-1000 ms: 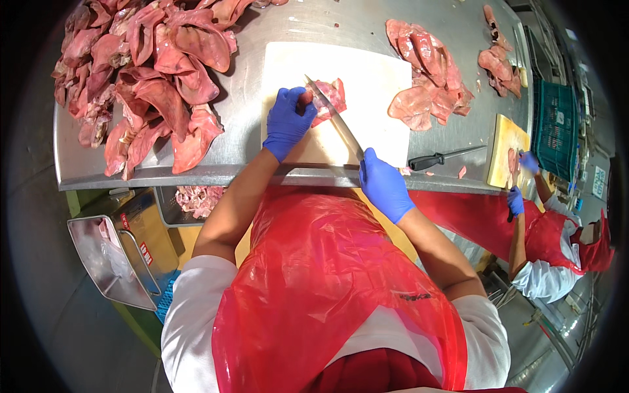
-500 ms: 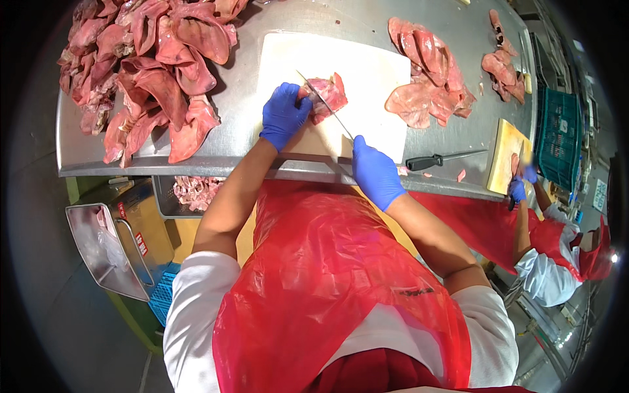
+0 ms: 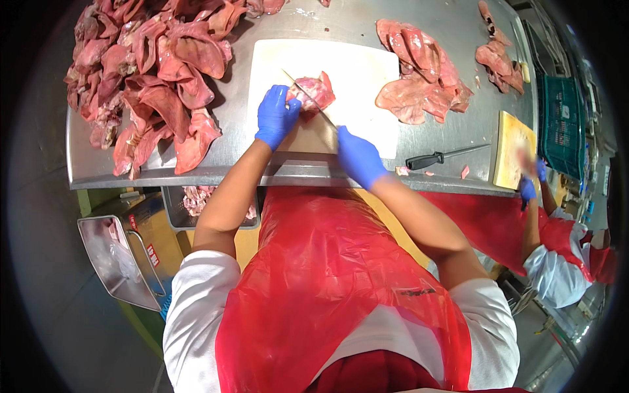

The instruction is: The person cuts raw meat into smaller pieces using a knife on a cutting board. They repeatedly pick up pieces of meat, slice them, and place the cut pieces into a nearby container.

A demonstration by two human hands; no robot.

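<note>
My left hand (image 3: 277,118), in a blue glove, presses its fingers against the left side of a small piece of pink-red meat (image 3: 312,92) on the white cutting board (image 3: 367,72). With my right hand (image 3: 362,157), also gloved in blue, I grip a long thin knife (image 3: 326,120). Its blade lies slantwise across the meat, the tip reaching past it to the upper left. The handle is hidden inside my right fist. How deep the blade sits in the meat, I cannot tell.
A big heap of pink meat flaps (image 3: 157,92) fills the table's left. More flaps (image 3: 426,78) lie right of the board, near a black-handled sharpening steel (image 3: 426,160). Below the edge stands a tray of trimmings (image 3: 246,213). At right, a co-worker's gloved hand (image 3: 527,188) is beside a yellowish board (image 3: 506,164).
The view has shifted slightly. My hands, the knife and the meat appear a little further left, and the blade still crosses the meat. The co-worker's hands have moved slightly.
</note>
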